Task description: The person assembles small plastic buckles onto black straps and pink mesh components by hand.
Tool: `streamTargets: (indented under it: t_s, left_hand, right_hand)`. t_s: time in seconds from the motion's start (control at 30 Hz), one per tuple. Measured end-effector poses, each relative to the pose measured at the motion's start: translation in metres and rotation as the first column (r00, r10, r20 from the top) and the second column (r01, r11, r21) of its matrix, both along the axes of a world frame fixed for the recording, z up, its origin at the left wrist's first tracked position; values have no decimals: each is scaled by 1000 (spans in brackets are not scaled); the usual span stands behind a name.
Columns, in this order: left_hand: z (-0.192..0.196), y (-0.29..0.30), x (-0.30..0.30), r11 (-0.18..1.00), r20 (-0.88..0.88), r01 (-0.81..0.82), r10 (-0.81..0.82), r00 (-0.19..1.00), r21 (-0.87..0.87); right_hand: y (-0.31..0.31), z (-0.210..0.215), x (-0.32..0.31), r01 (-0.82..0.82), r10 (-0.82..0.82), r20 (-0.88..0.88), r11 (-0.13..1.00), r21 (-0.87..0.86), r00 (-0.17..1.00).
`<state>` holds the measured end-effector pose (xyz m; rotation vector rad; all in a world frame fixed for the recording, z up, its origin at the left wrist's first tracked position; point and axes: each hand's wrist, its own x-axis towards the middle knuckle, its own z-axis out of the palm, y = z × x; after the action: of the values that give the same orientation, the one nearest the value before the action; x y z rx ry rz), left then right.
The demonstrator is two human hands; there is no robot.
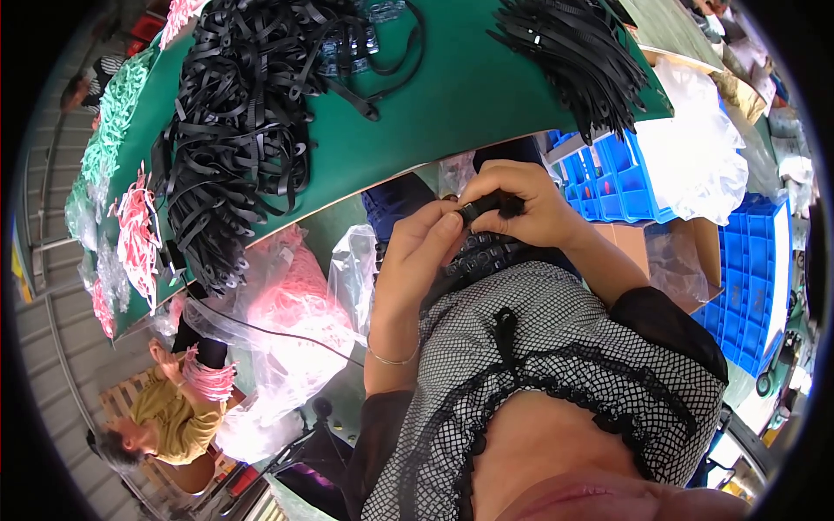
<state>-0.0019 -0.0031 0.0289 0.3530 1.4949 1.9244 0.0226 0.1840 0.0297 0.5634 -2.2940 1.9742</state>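
Note:
Close in front of my body, both hands hold a small black strap (470, 211). My left hand (419, 245) pinches one end between thumb and fingertips. My right hand (524, 201) is closed on the other end, its fingers curled over so that part of the strap is hidden. Dark buckle-like pieces (473, 259) lie in my lap just below the hands. Beyond them, on the green table (434, 113), a big tangled heap of black straps (252, 104) fills the left side. A neater bundle of black straps (578, 56) rests at the far right.
Clear plastic parts (349, 48) sit beside the heap. Pink and green strands (117, 122) line the left edge. A plastic bag of pink strands (291, 304) stands lower left, near a seated co-worker (178, 408). Blue crates (608, 178) and a cardboard box (686, 260) are at right.

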Motion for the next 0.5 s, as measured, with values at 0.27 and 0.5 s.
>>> streamTargets:
  t_s: [0.27,0.5]
  left_hand:
    - [-17,7,-2,946,189,-23,-41,981,323]
    - [-17,17,1,778,510,-409,134,850,476]
  right_hand:
    - [2,-7,0,-26,42,65,972,-234,997]
    - [-3,-2,1,83,-83,9,996,25,996]
